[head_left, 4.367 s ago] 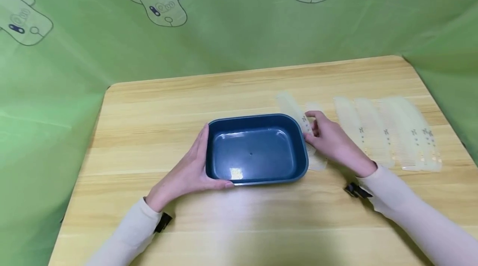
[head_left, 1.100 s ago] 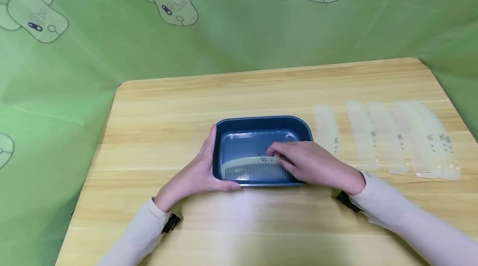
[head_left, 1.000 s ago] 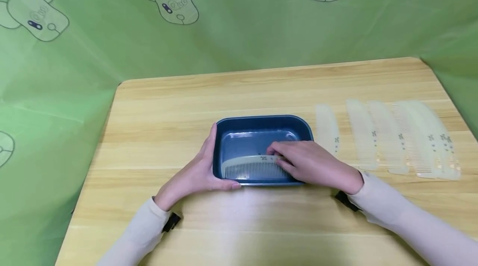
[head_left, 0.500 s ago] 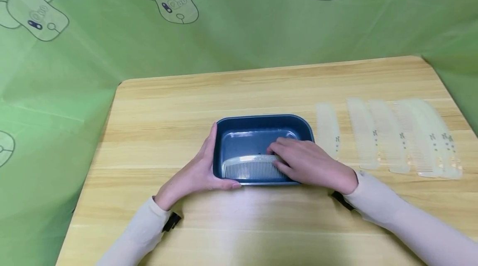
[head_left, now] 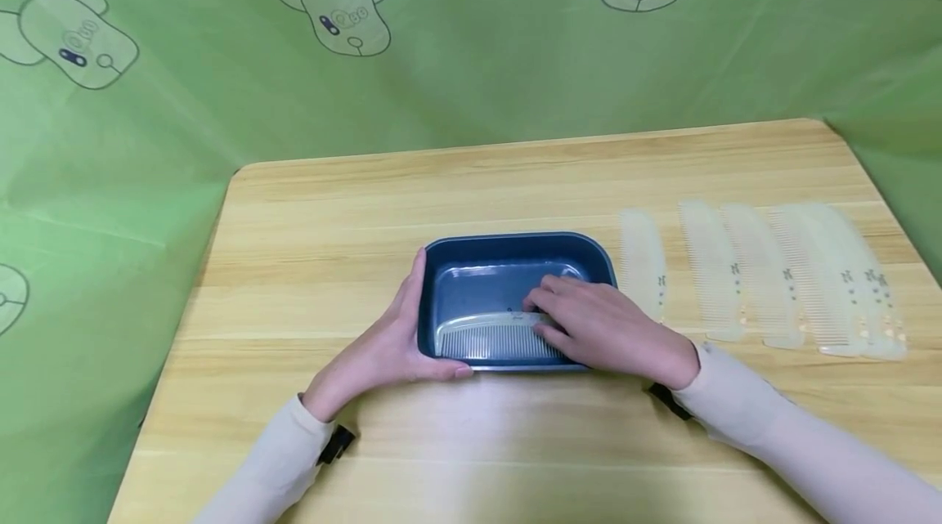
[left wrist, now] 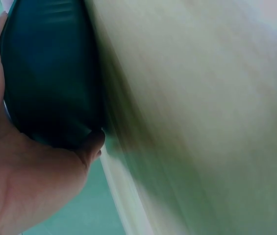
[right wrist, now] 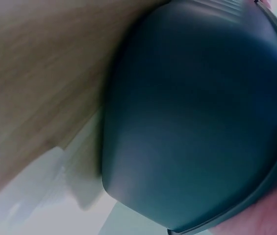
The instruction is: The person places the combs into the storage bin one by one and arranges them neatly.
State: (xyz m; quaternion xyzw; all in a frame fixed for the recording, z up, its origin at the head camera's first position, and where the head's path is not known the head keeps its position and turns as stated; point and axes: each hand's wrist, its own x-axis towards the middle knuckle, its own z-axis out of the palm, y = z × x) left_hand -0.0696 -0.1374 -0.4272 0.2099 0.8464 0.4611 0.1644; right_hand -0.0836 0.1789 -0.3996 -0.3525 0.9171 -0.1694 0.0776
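The left hand (head_left: 379,348) braces the blue plastic tray (head_left: 508,248), clamped round its left end — a firm hold suits work inside. The toothed comb (head_left: 489,338) lies in there along the near wall, its right end under the right hand (head_left: 599,326); whether that one pinches it, I cannot tell. Best ease fingers up past the rim: another comb (head_left: 642,262) crowds the right side, while the counter (head_left: 324,246) leftward offers more room.
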